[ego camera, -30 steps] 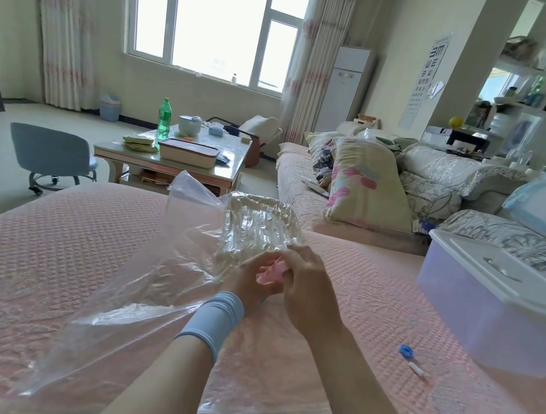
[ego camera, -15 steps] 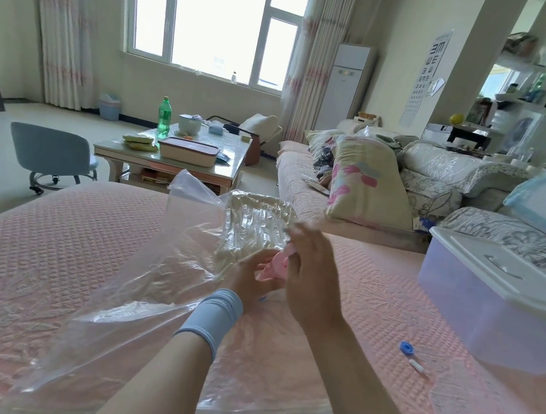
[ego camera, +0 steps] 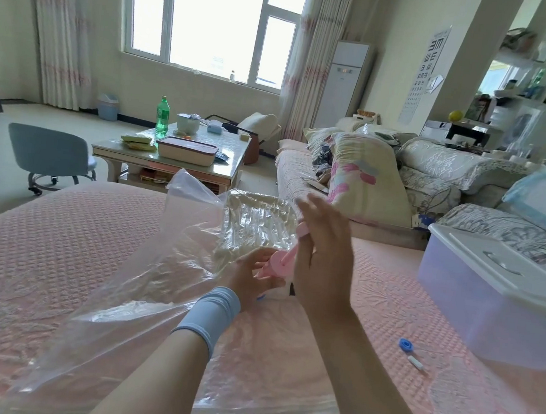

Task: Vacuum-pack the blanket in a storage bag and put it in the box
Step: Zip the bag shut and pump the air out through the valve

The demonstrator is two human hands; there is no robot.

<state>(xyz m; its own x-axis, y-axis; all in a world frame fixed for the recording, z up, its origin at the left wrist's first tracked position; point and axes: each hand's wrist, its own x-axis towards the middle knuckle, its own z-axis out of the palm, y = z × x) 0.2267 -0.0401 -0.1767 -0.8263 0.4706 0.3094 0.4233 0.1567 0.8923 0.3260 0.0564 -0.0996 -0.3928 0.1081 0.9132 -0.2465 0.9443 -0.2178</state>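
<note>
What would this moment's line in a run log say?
step: pump on storage bag | left hand: holds pink pump | right hand: at its handle, grip unclear | box: lidded
</note>
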